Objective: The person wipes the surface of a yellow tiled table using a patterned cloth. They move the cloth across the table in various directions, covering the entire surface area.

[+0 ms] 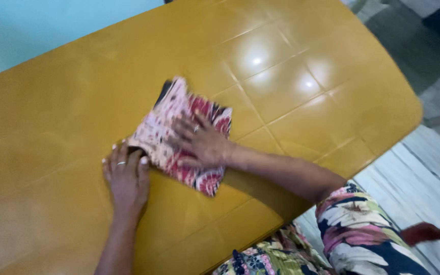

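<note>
While the right hand (202,145) lies flat with fingers spread on top of the folded patterned cloth (184,135), pressing it down rather than gripping it, the left hand (126,178) rests palm-down on the yellow table (306,97) just beside the cloth's near-left edge, its fingertips touching or nearly touching that edge; neither hand is closed around anything. The cloth, pink, red and cream with a dark strip at its far corner, sits near the middle of the table, somewhat toward the near edge, turned at an angle to the table's sides.

As a judgement, the table's glossy surface could let the cloth slide if the pressing hand pushes sideways instead of straight down; the folded layers could also shift or spring open should the flat hand lift before the left one pins the edge.

Counted: one cloth, one table, two hands at work, with a ring on each. A floral sleeve (357,229) shows at the near right edge; beyond it, over the grey floor (423,173), a reddish shape is too blurred to identify.
</note>
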